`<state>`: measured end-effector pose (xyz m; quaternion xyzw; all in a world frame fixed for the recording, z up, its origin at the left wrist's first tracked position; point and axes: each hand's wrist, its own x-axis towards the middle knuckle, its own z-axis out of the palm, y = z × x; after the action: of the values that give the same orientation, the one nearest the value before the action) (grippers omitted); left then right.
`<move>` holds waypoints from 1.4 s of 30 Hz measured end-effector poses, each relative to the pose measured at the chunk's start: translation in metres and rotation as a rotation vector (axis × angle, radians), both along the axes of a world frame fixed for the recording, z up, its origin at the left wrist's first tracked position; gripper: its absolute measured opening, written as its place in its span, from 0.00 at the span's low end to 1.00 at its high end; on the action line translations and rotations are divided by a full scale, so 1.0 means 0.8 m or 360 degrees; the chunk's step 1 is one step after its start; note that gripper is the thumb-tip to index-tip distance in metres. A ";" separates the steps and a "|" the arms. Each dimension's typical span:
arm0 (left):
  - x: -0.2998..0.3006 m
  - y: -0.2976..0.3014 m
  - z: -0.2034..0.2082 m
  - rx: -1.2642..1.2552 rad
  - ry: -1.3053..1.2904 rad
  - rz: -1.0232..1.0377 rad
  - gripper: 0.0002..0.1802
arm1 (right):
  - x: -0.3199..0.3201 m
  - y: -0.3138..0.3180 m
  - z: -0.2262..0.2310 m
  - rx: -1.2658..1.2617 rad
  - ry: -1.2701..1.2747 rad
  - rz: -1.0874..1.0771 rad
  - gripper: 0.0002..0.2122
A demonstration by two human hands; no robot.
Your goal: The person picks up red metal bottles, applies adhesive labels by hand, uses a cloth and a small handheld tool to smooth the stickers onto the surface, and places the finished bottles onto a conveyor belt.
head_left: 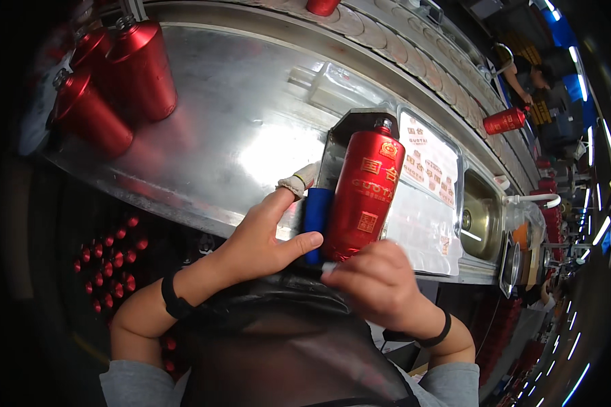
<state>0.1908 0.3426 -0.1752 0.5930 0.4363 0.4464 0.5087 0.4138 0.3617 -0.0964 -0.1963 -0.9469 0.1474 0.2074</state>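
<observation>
A glossy red bottle [366, 193] with gold print lies in a dark metal holder [330, 152], its neck pointing away from me. A blue block [316, 220] sits along the bottle's left side. Close to that block is my left hand [268, 234], thumb and forefinger spread; a pale cloth cover [299, 182] wraps the forefinger's tip. By the bottle's near end, my right hand [380, 278] is closed with fingers bent, and a small whitish piece [328, 268] shows at its fingertips. What that piece is cannot be made out.
On the steel bench [217, 88], several red bottles [142, 71] stand at the far left. Right of the holder is a tray with label sheets [431, 163], then a sink [480, 217]. A conveyor [394, 44] runs behind. Another person [523, 78] holds a red bottle [504, 121].
</observation>
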 end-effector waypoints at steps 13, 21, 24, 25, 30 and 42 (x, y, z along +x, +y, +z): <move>0.042 0.015 0.031 0.0570 0.0985 -0.0353 0.30 | 0.099 0.026 -0.017 -0.1033 0.0854 -0.1377 0.10; 0.097 0.021 0.066 0.0852 0.1288 -0.0140 0.27 | 0.107 0.013 -0.030 -0.1324 0.1082 -0.1284 0.10; 0.112 0.024 0.068 0.0923 0.1374 -0.0221 0.26 | 0.104 0.007 -0.033 -0.1333 0.1179 -0.1279 0.10; 0.115 0.024 0.066 0.0972 0.1446 -0.0307 0.27 | 0.105 0.005 -0.033 -0.1332 0.1180 -0.1287 0.10; 0.111 0.013 0.045 0.1015 0.1416 -0.0158 0.22 | 0.119 0.004 -0.038 -0.1356 0.1174 -0.1351 0.10; 0.087 0.031 0.036 0.0937 0.1299 -0.0026 0.22 | 0.100 0.008 -0.046 -0.1176 0.1067 -0.1324 0.10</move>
<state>0.2605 0.3676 -0.1465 0.8410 0.4506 0.2781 0.1112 0.4938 0.3683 -0.1333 -0.5486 -0.5626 0.4241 0.4502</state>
